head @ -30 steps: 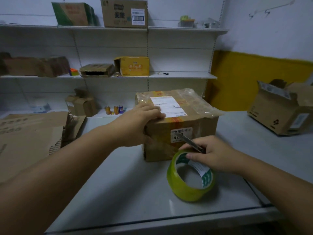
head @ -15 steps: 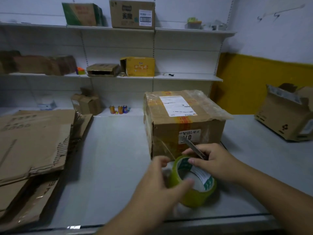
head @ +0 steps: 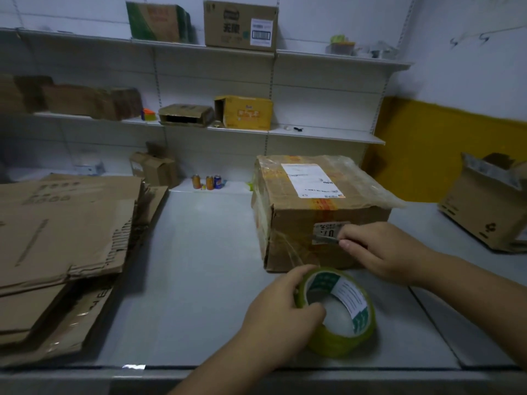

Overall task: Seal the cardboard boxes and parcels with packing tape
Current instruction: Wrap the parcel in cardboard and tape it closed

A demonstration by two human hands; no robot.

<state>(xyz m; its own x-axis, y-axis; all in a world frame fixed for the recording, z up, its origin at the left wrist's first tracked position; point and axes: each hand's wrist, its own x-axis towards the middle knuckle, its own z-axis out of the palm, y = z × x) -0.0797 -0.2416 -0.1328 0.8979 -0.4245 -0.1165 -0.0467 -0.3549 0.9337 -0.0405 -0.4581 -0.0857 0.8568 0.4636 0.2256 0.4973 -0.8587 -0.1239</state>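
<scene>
A taped cardboard box point(head: 319, 212) with a white shipping label stands on the grey table point(head: 199, 280), right of centre. In front of it, my left hand point(head: 281, 306) grips a roll of clear packing tape point(head: 339, 312) with a green and white core. A strip of clear tape point(head: 288, 249) stretches from the roll up to the box's front face. My right hand point(head: 379, 252) pinches a small metal blade point(head: 325, 239) against that face, beside a small sticker.
Flattened cardboard sheets point(head: 62, 240) pile up at the left. An open cardboard box point(head: 490, 206) stands at the far right. White shelves point(head: 256, 132) behind hold more boxes, and small cans point(head: 206, 182) stand at the table's back. The table's front edge runs just below the roll.
My left hand left the box top and took hold of the tape roll. My right hand let go of the roll and rose with the blade to the box front. A tape strip is drawn out.
</scene>
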